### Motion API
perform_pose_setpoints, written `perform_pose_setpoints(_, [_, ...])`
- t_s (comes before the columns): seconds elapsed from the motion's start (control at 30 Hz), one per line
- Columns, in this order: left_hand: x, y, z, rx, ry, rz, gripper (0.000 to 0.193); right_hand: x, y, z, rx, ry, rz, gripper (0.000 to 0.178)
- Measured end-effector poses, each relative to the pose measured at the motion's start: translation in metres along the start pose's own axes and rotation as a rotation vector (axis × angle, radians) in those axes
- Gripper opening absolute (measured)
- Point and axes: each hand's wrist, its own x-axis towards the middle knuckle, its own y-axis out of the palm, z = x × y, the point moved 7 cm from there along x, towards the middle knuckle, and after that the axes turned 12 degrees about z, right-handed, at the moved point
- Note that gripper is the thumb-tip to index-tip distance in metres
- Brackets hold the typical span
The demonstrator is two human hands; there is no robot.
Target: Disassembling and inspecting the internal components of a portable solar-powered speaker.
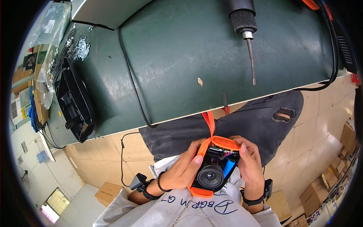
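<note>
Over my lap, close to my chest, I hold an opened speaker (210, 176) with an orange-and-black housing. Its round black cone faces up, and a blue cylindrical cell (228, 167) lies beside the cone. Thin coloured wires and a circuit board show near its far end. My left hand (186, 166) grips the left side, thumb on the orange rim. My right hand (249, 160) holds the upper right edge, thumb by the orange end piece (225, 143). An orange strap (208, 123) runs from the housing toward the table edge. The underside is hidden.
An electric screwdriver (245, 34) hangs over the green table (181, 64), bit pointing toward me. A black plastic housing (75, 102) lies at the left, near a heap of small screws (81, 49) and a plastic bag (51, 26). A black cable (130, 73) crosses the tabletop.
</note>
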Motion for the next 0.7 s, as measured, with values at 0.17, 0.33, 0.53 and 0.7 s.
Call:
perform_pose_setpoints(0.17, [0.0007,0.0001,0.0012,-0.012,0.011,-0.002,0.059,0.0001,0.0028,0.0032,0.001,0.017,0.009,0.059])
perform_pose_setpoints(0.33, [0.0,-0.0003,0.0038,-0.055,0.008,0.001,0.062,0.0018,0.0054,-0.0001,0.025,0.035,0.027,0.06])
perform_pose_setpoints(0.53, [-0.001,-0.0012,0.002,-0.039,0.016,0.0,0.062,0.004,0.0081,-0.0012,0.049,0.047,0.048,0.06])
perform_pose_setpoints(0.7, [-0.0008,-0.0012,0.0012,-0.053,0.011,0.011,0.062,0.0047,0.0068,-0.0033,0.121,0.006,0.082,0.045])
